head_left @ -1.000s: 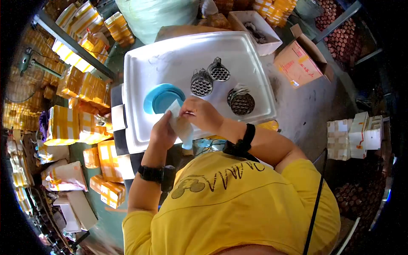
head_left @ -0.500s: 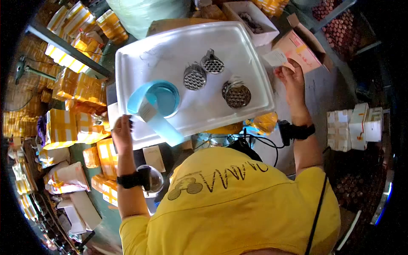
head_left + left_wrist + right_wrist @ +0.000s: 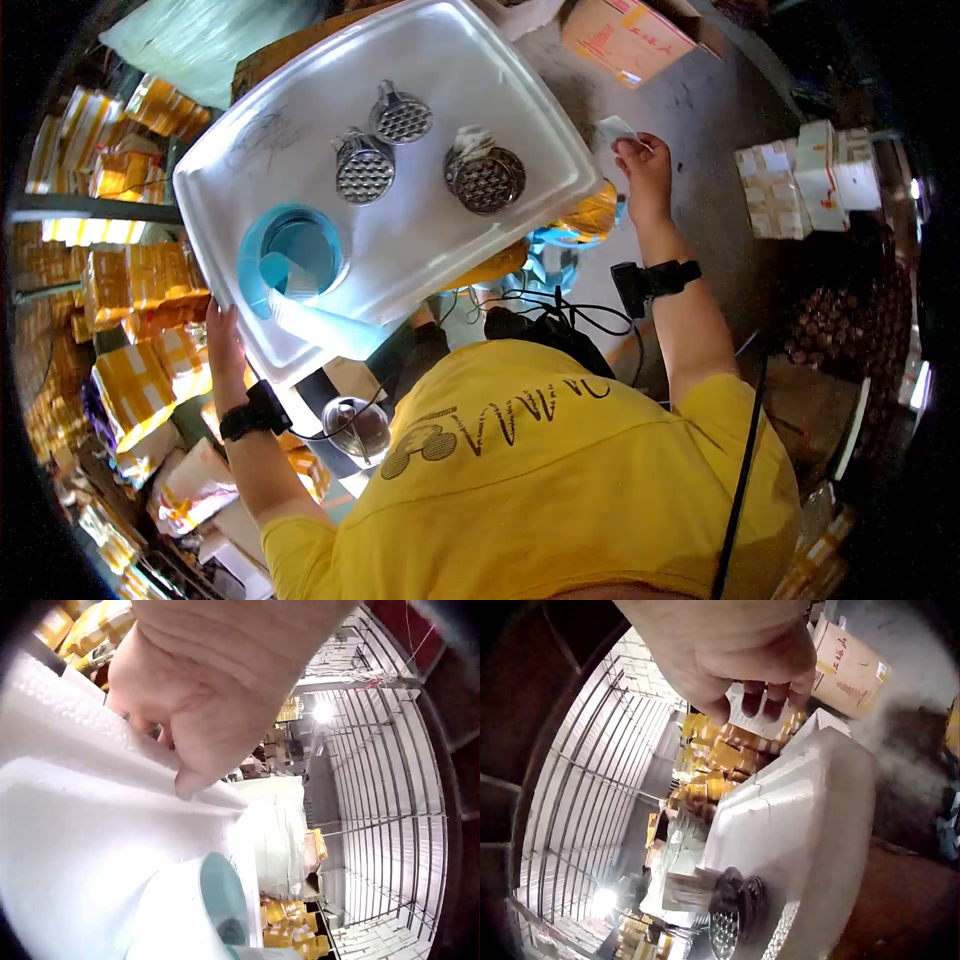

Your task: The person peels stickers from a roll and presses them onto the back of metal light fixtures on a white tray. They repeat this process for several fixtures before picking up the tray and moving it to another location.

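Note:
My left hand [image 3: 226, 345] grips the left rim of a big white foam tray [image 3: 290, 170]; in the left wrist view its thumb lies inside the wall and its fingers reach over the outside. Out past the tray's right side, my right hand [image 3: 647, 178] pinches a small white paper label [image 3: 612, 127], and faint print shows on the label [image 3: 751, 720] in the right wrist view. A roll of light blue strip [image 3: 257, 232] lies in the tray, its loose tail [image 3: 340, 328] running over the near rim. Three bundles of round, dimpled metal pieces [image 3: 366, 176] sit in the tray.
Yellow-taped parcels [image 3: 130, 395] are piled at the left. A cardboard box [image 3: 625, 40] stands beyond the tray on the right, white cartons [image 3: 800, 185] farther right. Black cables [image 3: 565, 305] and a metal bowl [image 3: 355, 428] lie between the tray and my body.
Both hands were together over the roll; they have parted, the left to the tray's rim, the right outward with the label. The view has turned, and the right hand appears closer to the tray.

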Motion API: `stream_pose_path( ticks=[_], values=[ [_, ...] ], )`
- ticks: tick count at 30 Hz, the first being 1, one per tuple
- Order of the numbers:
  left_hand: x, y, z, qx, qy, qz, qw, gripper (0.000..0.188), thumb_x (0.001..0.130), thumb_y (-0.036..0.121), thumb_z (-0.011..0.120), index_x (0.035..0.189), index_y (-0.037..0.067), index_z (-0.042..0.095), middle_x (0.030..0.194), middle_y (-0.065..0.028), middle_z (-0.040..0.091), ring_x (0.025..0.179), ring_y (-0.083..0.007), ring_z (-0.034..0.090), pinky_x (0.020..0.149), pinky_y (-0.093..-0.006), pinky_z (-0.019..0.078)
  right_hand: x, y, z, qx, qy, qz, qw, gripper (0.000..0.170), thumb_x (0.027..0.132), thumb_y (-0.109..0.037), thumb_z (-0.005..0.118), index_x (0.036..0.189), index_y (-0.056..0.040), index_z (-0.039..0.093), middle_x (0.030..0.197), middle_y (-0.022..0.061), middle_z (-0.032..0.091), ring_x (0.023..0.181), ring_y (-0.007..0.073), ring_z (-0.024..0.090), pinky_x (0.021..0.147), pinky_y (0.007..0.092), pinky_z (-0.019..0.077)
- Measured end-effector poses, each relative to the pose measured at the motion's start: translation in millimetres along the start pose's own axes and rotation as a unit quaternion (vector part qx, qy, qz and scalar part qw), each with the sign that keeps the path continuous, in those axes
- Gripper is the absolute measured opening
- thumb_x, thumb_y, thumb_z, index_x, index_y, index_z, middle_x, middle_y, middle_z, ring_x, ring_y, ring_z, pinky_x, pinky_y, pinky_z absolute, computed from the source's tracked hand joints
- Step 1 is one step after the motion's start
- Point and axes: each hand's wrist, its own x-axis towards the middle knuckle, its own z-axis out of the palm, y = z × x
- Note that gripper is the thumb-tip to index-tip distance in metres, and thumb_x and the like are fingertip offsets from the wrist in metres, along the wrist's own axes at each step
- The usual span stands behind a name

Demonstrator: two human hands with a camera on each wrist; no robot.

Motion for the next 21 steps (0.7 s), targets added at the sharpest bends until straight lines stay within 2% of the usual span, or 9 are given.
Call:
stream_pose_path(
  ticks=[1,3,5,9,10,12,15,19,21],
  values=[
    [1.1,11.2,1.6,-0.003,-0.005,-0.026,1.000,0.054,0.082,0.023,0.055,0.127,0.003,0.034,0.122,-0.0102,0.042,0.110,-0.0199,0.042,0.091,-0.0301,0.0334,-2.5,-2.0,-7.2,0.021,0.009,-0.002,1.000,0.024,0.082,-0.009,0.057,0.100,-0.0048,0.041,0.093,0.0083,0.057,0.085,0.0164,0.058,0.075,0.0266,0.0460],
    [3.6,29.1,7.4,-0.112,-0.025,-0.160,0.980,0.059,0.081,0.025,0.057,0.129,0.002,0.032,0.125,-0.0114,0.040,0.112,-0.0221,0.041,0.093,-0.0316,0.0320,-11.4,-10.8,-17.4,0.021,0.046,0.006,0.999,0.019,0.083,-0.008,0.055,0.098,-0.0048,0.043,0.091,0.0080,0.057,0.084,0.0170,0.058,0.075,0.0271,0.0460],
    [9.0,26.1,11.9,-0.230,-0.032,-0.210,0.950,0.063,0.080,0.027,0.059,0.131,0.003,0.029,0.125,-0.0113,0.040,0.112,-0.0232,0.041,0.094,-0.0328,0.0324,-23.9,-16.8,-27.8,0.056,0.077,0.008,0.995,0.011,0.084,-0.007,0.053,0.094,-0.0050,0.046,0.088,0.0074,0.056,0.083,0.0174,0.057,0.074,0.0284,0.0463],
    [1.2,32.7,17.9,-0.161,0.005,-0.207,0.965,0.077,0.078,0.032,0.061,0.133,-0.004,0.021,0.134,-0.0183,0.030,0.120,-0.0278,0.034,0.098,-0.0344,0.0283,-42.9,-2.5,-58.9,0.095,0.130,-0.044,0.986,0.014,0.079,-0.005,0.057,0.089,-0.0049,0.046,0.080,0.0068,0.056,0.072,0.0171,0.058,0.066,0.0285,0.0487],
    [1.0,30.9,21.2,-0.154,0.010,-0.179,0.972,0.070,0.080,0.032,0.059,0.131,-0.003,0.025,0.129,-0.0183,0.035,0.115,-0.0277,0.039,0.095,-0.0346,0.0327,-47.9,-4.6,-63.5,0.080,0.141,-0.039,0.986,0.014,0.079,-0.005,0.057,0.089,-0.0051,0.046,0.080,0.0068,0.055,0.072,0.0170,0.057,0.065,0.0286,0.0486],
    [-4.6,32.6,26.0,-0.231,0.037,-0.194,0.953,0.062,0.082,0.030,0.056,0.129,-0.001,0.030,0.123,-0.0175,0.042,0.108,-0.0271,0.045,0.090,-0.0345,0.0376,-60.3,-9.3,-76.1,0.052,0.159,-0.026,0.986,0.015,0.079,-0.006,0.057,0.089,-0.0054,0.046,0.080,0.0068,0.055,0.071,0.0167,0.057,0.065,0.0289,0.0484],
    [-17.2,24.6,34.6,-0.277,0.042,-0.164,0.946,0.054,0.084,0.029,0.054,0.125,0.000,0.035,0.116,-0.0162,0.047,0.102,-0.0261,0.048,0.086,-0.0343,0.0405,-67.2,-20.5,-92.9,0.064,0.164,-0.003,0.984,0.012,0.083,-0.006,0.054,0.091,-0.0023,0.047,0.084,0.0080,0.053,0.077,0.0170,0.055,0.071,0.0294,0.0468],
    [-59.1,43.9,53.9,-0.232,0.086,-0.167,0.954,0.055,0.084,0.031,0.054,0.123,-0.002,0.037,0.112,-0.0165,0.049,0.099,-0.0269,0.050,0.086,-0.0366,0.0407,-59.0,-22.5,-128.8,0.112,0.162,-0.078,0.977,0.009,0.079,-0.008,0.058,0.084,-0.0027,0.053,0.077,0.0063,0.056,0.071,0.0161,0.055,0.065,0.0266,0.0450],
    [-77.9,24.7,56.4,-0.271,0.046,-0.140,0.951,0.056,0.084,0.033,0.054,0.122,-0.003,0.036,0.112,-0.0170,0.048,0.099,-0.0276,0.049,0.086,-0.0386,0.0411,-52.8,-24.4,-155.9,0.054,0.146,-0.072,0.985,0.009,0.079,-0.008,0.057,0.084,-0.0026,0.052,0.077,0.0063,0.056,0.071,0.0159,0.055,0.065,0.0272,0.0449]
  ],
)
